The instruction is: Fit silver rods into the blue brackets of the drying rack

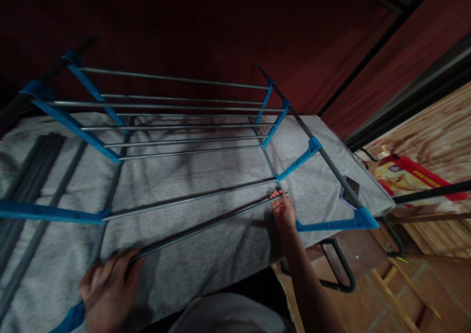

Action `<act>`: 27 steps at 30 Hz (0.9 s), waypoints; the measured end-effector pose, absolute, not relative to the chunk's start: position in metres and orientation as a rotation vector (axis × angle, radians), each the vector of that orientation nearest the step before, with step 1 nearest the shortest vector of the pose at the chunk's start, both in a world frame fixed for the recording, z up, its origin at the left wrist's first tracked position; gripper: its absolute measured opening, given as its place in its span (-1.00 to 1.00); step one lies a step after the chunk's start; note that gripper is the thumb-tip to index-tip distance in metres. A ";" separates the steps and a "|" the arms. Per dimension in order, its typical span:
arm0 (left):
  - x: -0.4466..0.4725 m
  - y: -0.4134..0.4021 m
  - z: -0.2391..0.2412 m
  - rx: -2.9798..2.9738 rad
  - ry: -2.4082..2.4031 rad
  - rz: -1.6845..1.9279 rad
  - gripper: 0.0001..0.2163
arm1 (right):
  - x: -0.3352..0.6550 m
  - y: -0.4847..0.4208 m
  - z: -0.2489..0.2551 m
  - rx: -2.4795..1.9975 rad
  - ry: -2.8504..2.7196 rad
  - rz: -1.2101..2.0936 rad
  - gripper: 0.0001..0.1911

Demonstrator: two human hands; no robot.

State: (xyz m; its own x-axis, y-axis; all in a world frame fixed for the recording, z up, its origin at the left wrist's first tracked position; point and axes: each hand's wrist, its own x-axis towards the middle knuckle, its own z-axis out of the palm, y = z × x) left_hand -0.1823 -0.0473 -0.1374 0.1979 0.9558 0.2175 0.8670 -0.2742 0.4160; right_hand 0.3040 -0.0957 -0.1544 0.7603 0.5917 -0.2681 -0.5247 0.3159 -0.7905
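A loose-looking grey metal tube (206, 227) runs slantwise across the front of a rack frame with blue plastic brackets (327, 225). My left hand (110, 289) is closed round its near left end, beside a blue bracket partly hidden under the palm. My right hand (283, 213) pinches the far right end between thumb and fingers, close to the rack's lower side pole. Just behind lies another crossbar (191, 198), fitted between two blue brackets. Further back, several thin crossbars (184, 126) join more blue brackets. Whether the held tube's ends sit in the brackets, I cannot tell.
The rack lies on a grey blanket (228, 254) over a bed-like surface. Several dark tubes (33, 176) lie at the left. A phone (349, 192) rests at the right edge. Beyond stand a red-and-yellow box (405, 176) and a wooden ladder-like frame (395, 294) on the tiles.
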 end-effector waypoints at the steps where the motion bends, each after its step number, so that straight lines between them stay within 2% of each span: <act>1: -0.179 -0.047 -0.134 2.286 1.781 0.681 -0.75 | 0.304 -0.095 -0.154 -1.006 -0.076 0.737 -0.76; 6: -0.169 -0.045 -0.120 2.335 1.778 0.729 -0.83 | 0.303 -0.095 -0.151 -0.996 -0.094 0.739 -0.75; 27: -0.156 -0.048 -0.112 2.296 1.698 0.658 -0.81 | 0.300 -0.092 -0.150 -1.027 -0.126 0.745 -0.70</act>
